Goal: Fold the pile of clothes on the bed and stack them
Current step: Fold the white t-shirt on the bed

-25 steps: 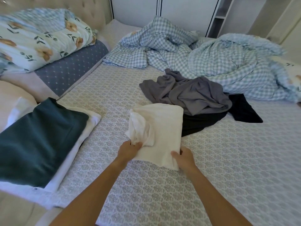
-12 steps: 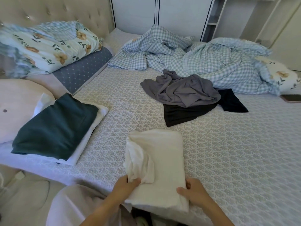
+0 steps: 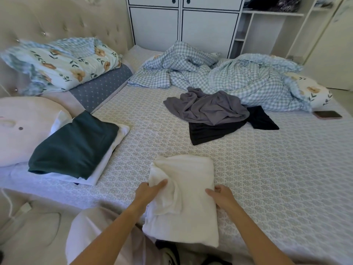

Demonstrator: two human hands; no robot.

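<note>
A folded white garment [image 3: 191,197] lies at the bed's near edge, partly hanging over it. My left hand [image 3: 150,190] grips its left side, thumb on top. My right hand [image 3: 221,196] holds its right edge, fingers tucked under the cloth. To the left sits a stack: a folded dark green garment [image 3: 74,146] on a folded white one [image 3: 112,150]. Further back in the middle lies an unfolded pile, a crumpled grey garment [image 3: 208,108] over a black one [image 3: 214,131].
A rumpled blue checked duvet [image 3: 229,77] fills the far side of the bed. A phone [image 3: 327,114] lies at the right. A floral pillow [image 3: 61,64] and a pale cushion [image 3: 21,129] sit by the headboard on the left. White cabinets [image 3: 181,23] stand behind.
Both hands have drawn the folded white garment back from beside the grey pile to the bed's near edge. The view has pulled back and risen.
</note>
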